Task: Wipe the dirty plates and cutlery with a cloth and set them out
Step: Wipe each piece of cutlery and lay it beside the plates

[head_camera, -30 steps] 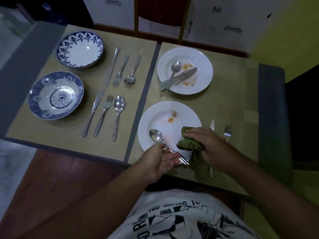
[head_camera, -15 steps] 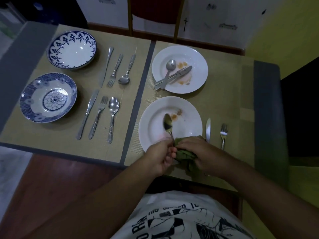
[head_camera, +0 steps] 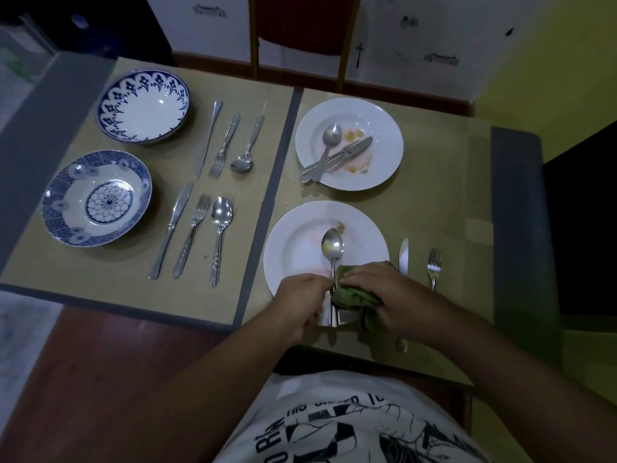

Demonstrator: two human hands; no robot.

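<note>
Left hand pinches the spoon by its handle. The spoon runs near to far, bowl pointing away over the near white plate. Right hand clutches the green cloth against the handle's right side, so the wipe looks set to travel far, toward the bowl.

Soiled spoon over stained plate

knife middle: behind right hand | spoon handle: partly covered, seemingly by cloth
</note>
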